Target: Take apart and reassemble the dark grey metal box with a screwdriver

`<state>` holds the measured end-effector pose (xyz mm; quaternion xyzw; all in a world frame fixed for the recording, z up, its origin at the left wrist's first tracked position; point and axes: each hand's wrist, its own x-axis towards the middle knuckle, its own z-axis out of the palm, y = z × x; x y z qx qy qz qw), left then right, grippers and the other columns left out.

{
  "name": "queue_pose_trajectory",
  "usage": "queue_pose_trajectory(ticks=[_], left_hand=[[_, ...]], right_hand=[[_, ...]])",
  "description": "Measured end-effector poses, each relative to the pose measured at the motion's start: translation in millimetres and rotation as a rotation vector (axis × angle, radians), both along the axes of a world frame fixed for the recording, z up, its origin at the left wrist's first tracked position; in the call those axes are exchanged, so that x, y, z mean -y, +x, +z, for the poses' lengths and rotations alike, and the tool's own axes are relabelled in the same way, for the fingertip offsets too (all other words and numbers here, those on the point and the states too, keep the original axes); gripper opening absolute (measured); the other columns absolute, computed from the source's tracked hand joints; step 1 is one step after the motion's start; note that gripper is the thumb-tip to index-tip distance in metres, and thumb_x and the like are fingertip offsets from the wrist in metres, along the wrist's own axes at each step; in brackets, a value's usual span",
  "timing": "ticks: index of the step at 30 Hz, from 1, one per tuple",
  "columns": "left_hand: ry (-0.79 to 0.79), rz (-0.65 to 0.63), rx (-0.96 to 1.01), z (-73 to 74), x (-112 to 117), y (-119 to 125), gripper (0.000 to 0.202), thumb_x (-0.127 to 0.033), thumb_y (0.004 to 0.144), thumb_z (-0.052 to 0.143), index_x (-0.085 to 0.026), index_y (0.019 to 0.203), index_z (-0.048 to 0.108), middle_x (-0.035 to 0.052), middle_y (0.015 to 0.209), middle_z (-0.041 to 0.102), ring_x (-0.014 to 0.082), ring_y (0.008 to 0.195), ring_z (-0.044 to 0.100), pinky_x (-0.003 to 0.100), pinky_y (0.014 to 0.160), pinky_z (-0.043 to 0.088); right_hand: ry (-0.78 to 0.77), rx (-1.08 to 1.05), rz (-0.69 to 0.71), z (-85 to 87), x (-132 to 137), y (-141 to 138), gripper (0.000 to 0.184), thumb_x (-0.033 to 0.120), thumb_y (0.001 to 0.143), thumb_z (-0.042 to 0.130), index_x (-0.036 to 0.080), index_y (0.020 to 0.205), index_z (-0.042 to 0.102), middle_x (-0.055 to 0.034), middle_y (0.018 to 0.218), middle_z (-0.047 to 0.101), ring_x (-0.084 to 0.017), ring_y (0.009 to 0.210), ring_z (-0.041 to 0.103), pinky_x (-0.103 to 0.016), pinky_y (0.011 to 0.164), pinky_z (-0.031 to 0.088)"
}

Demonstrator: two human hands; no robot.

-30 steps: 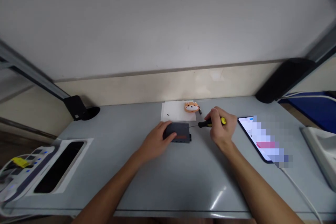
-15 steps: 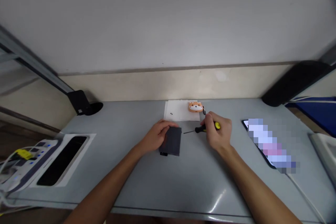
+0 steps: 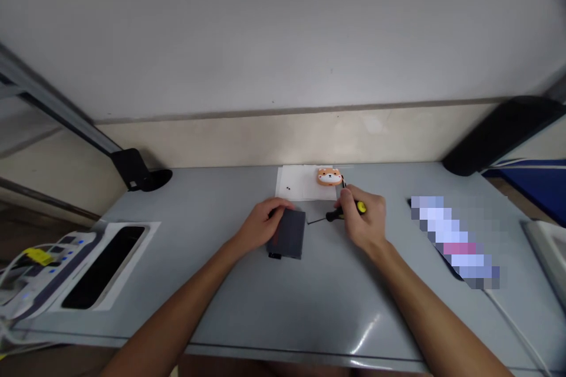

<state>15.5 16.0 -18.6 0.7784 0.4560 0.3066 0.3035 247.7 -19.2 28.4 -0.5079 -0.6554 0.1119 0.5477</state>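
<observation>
Flat on the desk, a dark grey box-like device (image 3: 289, 235) lies in front of me, with a small black piece at its lower left corner. My left hand (image 3: 264, 222) grips its left side, the fingers bent over the far edge and the thumb on top. In my right hand (image 3: 365, 218) is a screwdriver (image 3: 335, 214) with a black and yellow handle. Its thin shaft points left, and the tip is close beside the device's right edge. A tiny dark speck shows at the tip; whether it is a screw I cannot tell.
White paper (image 3: 303, 184) behind the device carries tiny dark bits (image 3: 288, 188) and an orange animal-face case (image 3: 329, 177). To the left are a black phone (image 3: 106, 268) and a power strip (image 3: 57, 274) with cables. A lit, cabled phone (image 3: 455, 241) lies on the right.
My right hand and the screwdriver have shifted slightly left, toward the device. My left hand keeps its hold, with the thumb area a little changed. The whole view has moved slightly.
</observation>
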Motion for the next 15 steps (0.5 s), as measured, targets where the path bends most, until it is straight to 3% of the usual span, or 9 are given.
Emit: queue_pose_trajectory(ticks=[8, 15], left_hand=[[0.011, 0.000, 0.003, -2.7, 0.1, 0.2, 0.033, -0.015, 0.094, 0.044, -0.023, 0.098, 0.076, 0.0037, 0.101, 0.077, 0.0187, 0.094, 0.072, 0.035, 0.089, 0.058], [0.071, 0.003, -0.031, -3.6, 2.2, 0.2, 0.033, -0.018, 0.096, 0.043, -0.025, 0.100, 0.076, 0.0037, 0.098, 0.074, 0.0193, 0.090, 0.070, 0.036, 0.086, 0.059]], right_hand=[[-0.091, -0.041, 0.266, 6.0, 6.8, -9.7, 0.044, 0.028, 0.093, 0.046, 0.021, 0.050, 0.054, 0.0031, 0.043, 0.051, -0.010, 0.040, 0.045, -0.024, 0.045, 0.033], [-0.092, -0.020, 0.303, 5.6, 10.7, -14.8, 0.044, 0.028, 0.095, 0.046, 0.021, 0.051, 0.052, 0.0036, 0.044, 0.049, -0.010, 0.041, 0.043, -0.024, 0.045, 0.032]])
